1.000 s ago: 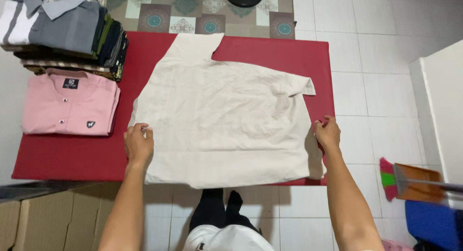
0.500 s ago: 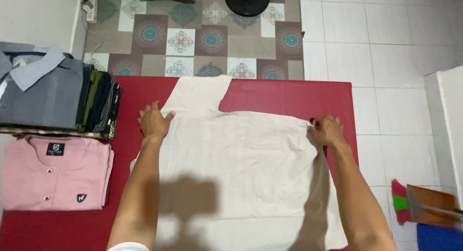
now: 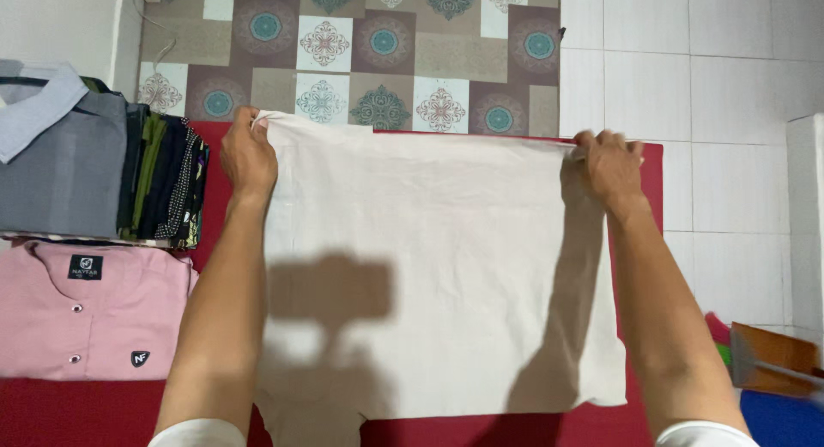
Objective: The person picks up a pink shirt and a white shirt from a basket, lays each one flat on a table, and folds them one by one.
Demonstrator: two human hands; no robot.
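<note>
I see the left hand [image 3: 249, 155] and right hand [image 3: 611, 165] pinching the shirt [image 3: 429, 267] at its far corners, mid-fold; next it likely needs smoothing flat on the table [image 3: 648, 168].

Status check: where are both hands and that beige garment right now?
Left hand and right hand each pinch a far corner of the beige garment. Garment spread flat on red table. Folded pink shirt lies left, apart.

The cream shirt [image 3: 429, 267] covers most of the red desk [image 3: 648, 168]; its lower end runs off the bottom edge. The left edge cuts the clothes stack [image 3: 77, 168] and pink shirt [image 3: 86, 314].
</note>
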